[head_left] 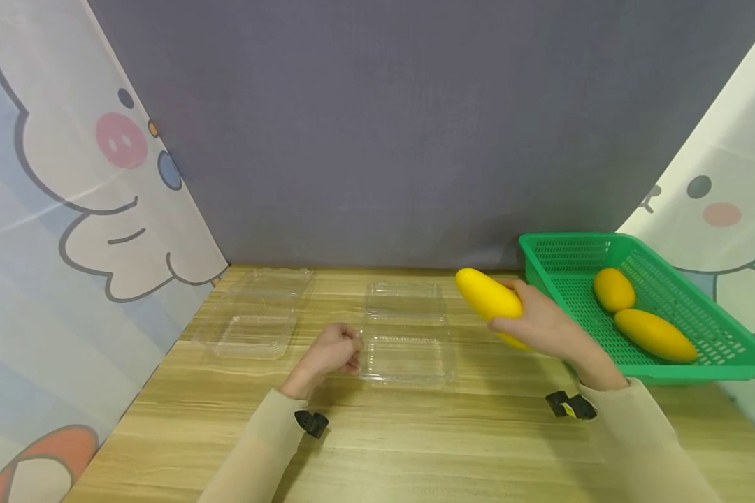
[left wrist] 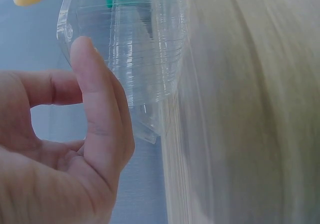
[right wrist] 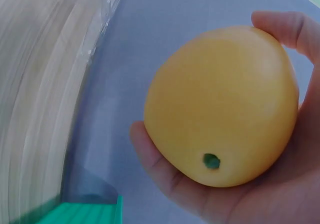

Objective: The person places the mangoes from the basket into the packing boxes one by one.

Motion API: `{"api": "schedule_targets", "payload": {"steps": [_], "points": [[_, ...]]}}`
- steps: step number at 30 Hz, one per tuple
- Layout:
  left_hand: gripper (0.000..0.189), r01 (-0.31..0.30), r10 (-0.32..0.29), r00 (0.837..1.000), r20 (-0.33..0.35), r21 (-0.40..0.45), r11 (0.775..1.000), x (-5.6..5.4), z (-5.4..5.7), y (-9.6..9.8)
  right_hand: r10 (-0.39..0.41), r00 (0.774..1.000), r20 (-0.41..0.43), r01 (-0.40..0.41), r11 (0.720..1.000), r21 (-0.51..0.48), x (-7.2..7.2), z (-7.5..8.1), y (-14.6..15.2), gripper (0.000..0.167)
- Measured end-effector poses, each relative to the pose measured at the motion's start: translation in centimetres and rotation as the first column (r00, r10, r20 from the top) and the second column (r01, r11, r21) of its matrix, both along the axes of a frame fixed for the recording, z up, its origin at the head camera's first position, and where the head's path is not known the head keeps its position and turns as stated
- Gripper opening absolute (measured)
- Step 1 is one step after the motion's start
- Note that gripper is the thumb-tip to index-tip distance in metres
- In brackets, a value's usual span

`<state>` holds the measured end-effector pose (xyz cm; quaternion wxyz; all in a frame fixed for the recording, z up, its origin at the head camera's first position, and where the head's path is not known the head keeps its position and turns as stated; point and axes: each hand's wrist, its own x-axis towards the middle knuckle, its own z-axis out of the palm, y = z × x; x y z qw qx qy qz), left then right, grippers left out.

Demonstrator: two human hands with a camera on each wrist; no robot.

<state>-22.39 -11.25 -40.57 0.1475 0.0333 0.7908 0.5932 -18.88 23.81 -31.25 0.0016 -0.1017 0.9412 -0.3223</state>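
Note:
My right hand [head_left: 535, 321] grips a long yellow mango [head_left: 487, 293] above the table, left of the green basket. The right wrist view shows the mango [right wrist: 225, 109] end-on with a small green stem spot, thumb and fingers wrapped round it. My left hand [head_left: 336, 349] is beside the left edge of the middle clear plastic container [head_left: 409, 356], which has its lid folded back. From the left wrist, the loosely bent fingers [left wrist: 95, 99] overlap the container's corner [left wrist: 125, 49], and the thumb meets them in a ring with nothing held inside.
A green mesh basket [head_left: 544, 297] stands at the right with two more mangoes [head_left: 654, 335] in it. Another clear container [head_left: 252, 339], also with its lid open, sits at the left of the wooden table [head_left: 384, 447]. A grey panel [head_left: 384, 140] closes off the back.

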Motion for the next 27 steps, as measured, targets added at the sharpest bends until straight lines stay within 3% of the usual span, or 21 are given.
{"api": "schedule_targets", "payload": {"steps": [10,27], "points": [[0.013,0.011,-0.011,1.0,-0.017,0.002,1.0,-0.1,-0.2,-0.1,0.0,1.0,0.011,0.0,0.999,-0.047,0.0,-1.0,-1.6,0.075],[0.01,0.032,-0.031,0.999,-0.011,0.021,0.999,-0.2,-0.4,-0.1,0.034,0.999,0.033,-0.031,0.995,-0.098,-0.1,-2.5,-4.1,0.084]]}}
